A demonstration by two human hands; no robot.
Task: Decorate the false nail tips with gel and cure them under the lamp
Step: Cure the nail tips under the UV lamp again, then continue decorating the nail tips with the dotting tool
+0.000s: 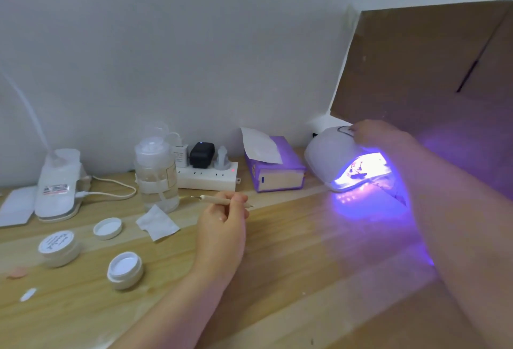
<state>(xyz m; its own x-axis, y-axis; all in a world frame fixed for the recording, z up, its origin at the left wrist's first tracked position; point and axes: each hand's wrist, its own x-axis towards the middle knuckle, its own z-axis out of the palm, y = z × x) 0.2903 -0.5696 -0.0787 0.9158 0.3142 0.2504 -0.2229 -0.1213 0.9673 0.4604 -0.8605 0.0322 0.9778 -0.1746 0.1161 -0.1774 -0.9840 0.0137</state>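
Violet-lit lamp (349, 162) lies under the right hand (377, 135), fingers resting on top; left hand (222, 223) pinches a brush (219, 199).

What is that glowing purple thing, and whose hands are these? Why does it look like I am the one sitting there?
The camera sits on a person's head, looking down, so you see the hands as if they were yours. The glowing thing is a nail lamp, a white dome shining purple light onto the wooden table. It hardens gel on pretend nails. The right hand rests on top of the lamp, fingers on its buttons. The left hand pinches a thin wooden nail tool like a pencil. On the table lie an open gel jar, its loose lid, a closed jar, a clear bottle, a white wipe, a purple tissue box and a power strip.
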